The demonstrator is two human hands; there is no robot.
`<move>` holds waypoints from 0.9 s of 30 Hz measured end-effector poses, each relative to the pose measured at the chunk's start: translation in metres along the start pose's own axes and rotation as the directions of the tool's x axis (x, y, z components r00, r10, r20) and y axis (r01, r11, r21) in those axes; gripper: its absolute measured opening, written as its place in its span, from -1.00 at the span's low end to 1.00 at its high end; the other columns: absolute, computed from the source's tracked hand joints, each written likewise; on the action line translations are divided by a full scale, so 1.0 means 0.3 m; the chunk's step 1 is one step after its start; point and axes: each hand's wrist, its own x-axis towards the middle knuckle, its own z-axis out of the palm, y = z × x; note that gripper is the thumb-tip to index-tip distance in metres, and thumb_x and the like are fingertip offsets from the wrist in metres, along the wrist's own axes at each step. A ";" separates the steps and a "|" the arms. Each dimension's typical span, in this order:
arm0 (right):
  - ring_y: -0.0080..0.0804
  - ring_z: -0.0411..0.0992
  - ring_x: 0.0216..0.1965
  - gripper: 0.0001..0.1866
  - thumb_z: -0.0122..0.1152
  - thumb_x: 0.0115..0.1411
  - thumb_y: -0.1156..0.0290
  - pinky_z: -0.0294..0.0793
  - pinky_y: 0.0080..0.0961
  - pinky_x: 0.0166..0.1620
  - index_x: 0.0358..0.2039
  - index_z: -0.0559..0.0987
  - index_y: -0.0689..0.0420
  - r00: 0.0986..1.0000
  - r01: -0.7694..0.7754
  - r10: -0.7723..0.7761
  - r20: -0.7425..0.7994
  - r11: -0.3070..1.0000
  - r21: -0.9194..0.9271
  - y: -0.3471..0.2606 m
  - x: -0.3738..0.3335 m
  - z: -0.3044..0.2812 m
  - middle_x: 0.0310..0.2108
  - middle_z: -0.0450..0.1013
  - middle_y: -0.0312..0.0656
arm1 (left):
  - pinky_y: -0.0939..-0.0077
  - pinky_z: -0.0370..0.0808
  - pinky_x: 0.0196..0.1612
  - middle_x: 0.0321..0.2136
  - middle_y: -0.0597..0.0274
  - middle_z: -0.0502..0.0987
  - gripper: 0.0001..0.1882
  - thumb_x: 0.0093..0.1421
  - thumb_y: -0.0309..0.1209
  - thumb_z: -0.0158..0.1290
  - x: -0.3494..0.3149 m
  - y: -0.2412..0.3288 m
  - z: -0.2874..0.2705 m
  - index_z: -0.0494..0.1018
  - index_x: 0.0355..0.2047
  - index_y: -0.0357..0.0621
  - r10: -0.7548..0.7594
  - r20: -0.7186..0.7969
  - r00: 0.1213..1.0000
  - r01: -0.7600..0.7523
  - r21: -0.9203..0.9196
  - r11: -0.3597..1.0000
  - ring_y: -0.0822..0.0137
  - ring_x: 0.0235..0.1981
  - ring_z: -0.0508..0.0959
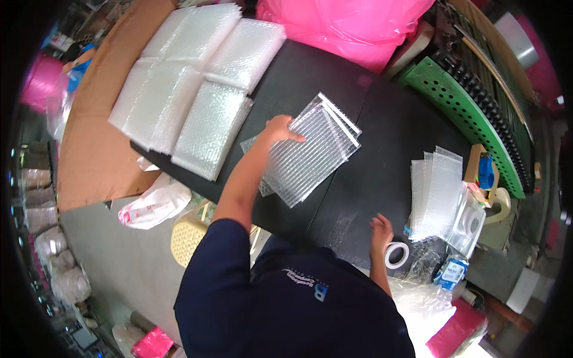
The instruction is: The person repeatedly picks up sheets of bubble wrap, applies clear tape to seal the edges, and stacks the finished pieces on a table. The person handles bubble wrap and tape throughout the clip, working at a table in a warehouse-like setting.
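Observation:
A few clear bubble-wrap bags (316,158) with white strips along one edge lie overlapping, slightly fanned, on the black table. My left hand (284,129) is closed at their left side, thumb over the top bag; its other fingers are partly hidden. Lower right, my right hand (381,231) hovers near the table's front part with fingers apart and nothing in them. Just beside its wrist is a white tape roll (406,256). Several narrower bubble-wrap pieces (439,194) form a loose pile to the right of that hand.
Tall stacks of bubble wrap (209,128) cover the table's left end. A pink plastic bag (352,30) bulges at the far edge. On the right stand a green perforated panel (471,113) and a tape dispenser (501,206). A cream stool (188,241) is below left.

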 end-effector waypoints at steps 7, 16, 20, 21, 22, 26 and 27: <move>-0.31 0.19 0.16 -0.10 0.44 -0.08 0.53 0.21 -0.31 0.19 0.24 0.12 0.13 0.944 0.096 -0.245 0.221 0.844 0.528 -0.452 0.023 0.453 0.10 0.25 -0.12 | 0.50 0.38 -0.14 -0.27 0.20 0.49 -0.44 -0.25 -0.19 0.44 -0.280 0.200 -0.149 0.46 -0.32 -0.26 0.565 -0.127 0.816 -0.572 -0.325 0.753 0.36 -0.17 0.49; -0.46 0.37 0.00 -0.41 0.49 -0.13 0.52 0.33 -0.49 0.07 -0.04 0.45 0.20 0.890 0.306 -0.362 0.277 0.925 0.226 -0.436 0.036 0.472 -0.04 0.41 -0.19 | 0.35 0.18 0.20 0.06 0.07 0.33 0.01 -0.24 -0.23 0.45 -0.304 0.062 -0.080 0.14 0.17 -0.27 0.541 -0.213 0.814 -0.561 -0.532 0.634 0.19 0.15 0.28; -0.28 0.43 -0.06 -0.53 0.41 -0.14 0.61 0.40 -0.43 -0.03 -0.16 0.46 0.20 0.815 0.554 -0.555 0.167 0.831 0.058 -0.440 0.032 0.499 -0.07 0.43 -0.09 | 0.16 0.18 0.19 0.24 0.05 0.10 -0.15 0.11 -0.16 0.17 -0.343 0.107 -0.039 -0.03 0.28 -0.18 0.372 -0.350 0.860 -0.506 -0.675 0.536 0.19 0.24 0.15; -0.22 0.44 -0.07 -0.54 0.39 -0.16 0.64 0.41 -0.43 -0.05 -0.19 0.45 0.21 0.729 0.684 -0.677 0.101 0.726 -0.071 -0.516 0.013 0.503 -0.07 0.43 -0.07 | 0.10 0.18 0.19 0.25 0.06 0.06 -0.16 0.17 -0.07 0.08 -0.398 0.152 -0.056 -0.07 0.30 -0.15 0.186 -0.277 0.943 -0.329 -0.860 0.390 0.19 0.25 0.13; -0.15 0.45 -0.08 -0.54 0.37 -0.19 0.67 0.42 -0.42 -0.06 -0.22 0.44 0.22 0.613 0.779 -0.789 0.052 0.591 -0.211 -0.574 -0.009 0.507 -0.08 0.43 -0.04 | 0.04 0.18 0.18 0.27 0.06 0.03 -0.17 0.23 0.02 -0.01 -0.451 0.181 -0.068 -0.11 0.32 -0.12 0.025 -0.152 0.988 -0.154 -0.972 0.180 0.20 0.26 0.11; -0.11 0.38 0.05 -0.78 0.19 -0.10 0.57 0.18 -0.02 0.13 -0.40 0.40 0.16 0.359 0.723 -0.908 0.217 0.123 -0.680 -0.547 -0.012 0.500 -0.03 0.43 -0.14 | 0.23 0.23 0.15 0.16 0.02 0.23 -0.27 0.31 0.16 -0.34 -0.554 0.235 -0.049 0.02 0.26 -0.14 0.211 -0.071 0.975 -0.048 -0.992 -0.112 0.24 0.14 0.28; -0.15 0.39 0.05 -0.82 0.18 -0.08 0.56 0.16 -0.05 0.14 -0.43 0.40 0.13 0.359 0.707 -0.906 0.224 0.108 -0.699 -0.539 -0.015 0.505 -0.04 0.44 -0.19 | 0.44 0.33 0.03 -0.08 0.07 0.44 -0.42 0.34 0.03 -0.24 -0.536 0.266 -0.037 0.26 0.10 -0.23 -0.063 -0.131 0.989 -0.123 -0.986 0.113 0.31 -0.09 0.43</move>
